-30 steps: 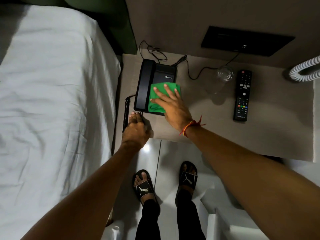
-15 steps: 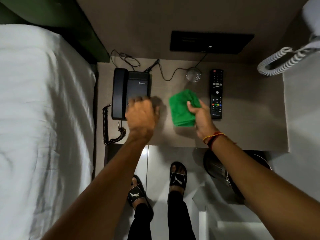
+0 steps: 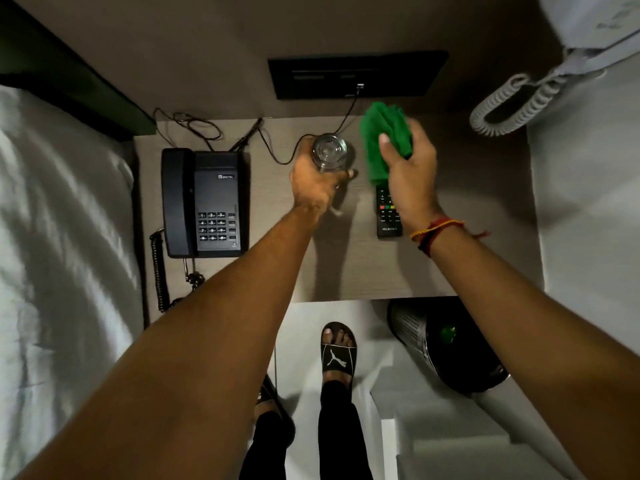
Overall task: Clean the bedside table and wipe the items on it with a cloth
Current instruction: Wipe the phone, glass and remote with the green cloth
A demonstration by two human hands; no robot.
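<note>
My left hand (image 3: 317,183) grips a clear drinking glass (image 3: 329,152), lifted above the middle of the beige bedside table (image 3: 353,268). My right hand (image 3: 412,171) holds a bunched green cloth (image 3: 382,133) just right of the glass, above the top of a black TV remote (image 3: 389,214) that lies on the table. A black desk phone (image 3: 204,202) with its handset on the cradle sits at the table's left side, its coiled cord hanging off the front edge.
A bed with white sheets (image 3: 62,254) borders the table on the left. Thin black cables (image 3: 263,140) run to a dark wall panel (image 3: 356,76). A mesh bin (image 3: 443,344) stands on the floor right of my sandalled feet. A grey coiled cord (image 3: 509,105) hangs top right.
My right hand lifted the green cloth off the phone and carried it right, up over the remote. My left hand left the phone's front edge and picked up the glass.
</note>
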